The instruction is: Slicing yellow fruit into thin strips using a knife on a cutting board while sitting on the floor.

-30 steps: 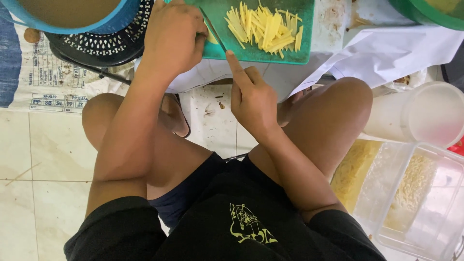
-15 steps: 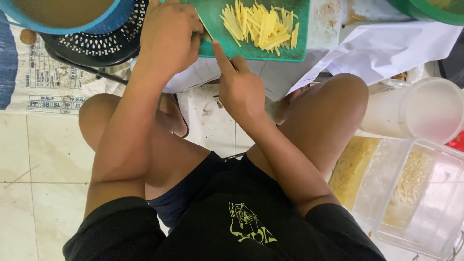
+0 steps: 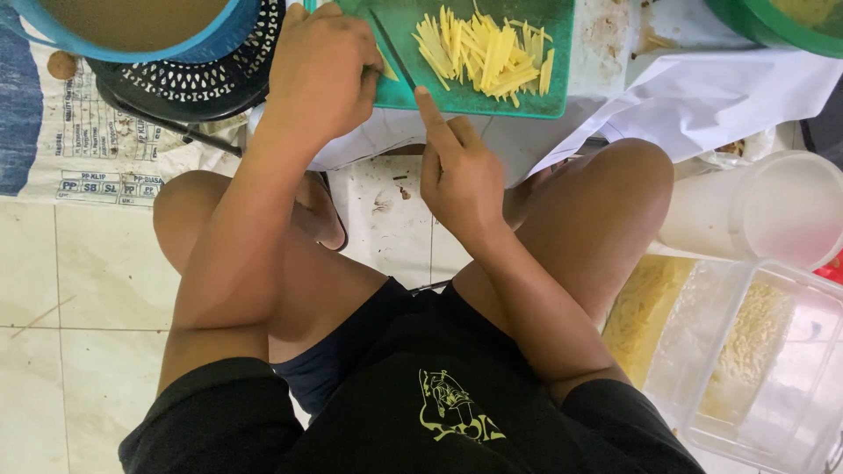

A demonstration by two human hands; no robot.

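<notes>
Left hand [image 3: 320, 75] pinned a slippery yellow piece [image 3: 387, 68] at the board's [image 3: 421, 92] left edge; right hand [image 3: 461, 175] gripped the knife [image 3: 392, 46], best held gently, being brittle

Green cutting board [image 3: 536, 95], top centre, resting on white paper [image 3: 702, 96]: pale yellow cut strips [image 3: 487, 54] piled mid-board. Left hand [image 3: 320, 75] curled at the board's left edge; right hand [image 3: 457, 175] at its near edge, forefinger on the knife [image 3: 392, 51]. Black perforated basket [image 3: 189, 75] and blue basin [image 3: 167, 31], top left. Clear lidded tub [image 3: 746, 360], lower right.

A pale tiled floor [image 3: 53, 290] is seen; a printed sack [image 3: 61, 149] lies at ten o'clock, clear tubs [image 3: 764, 351] at four.
</notes>
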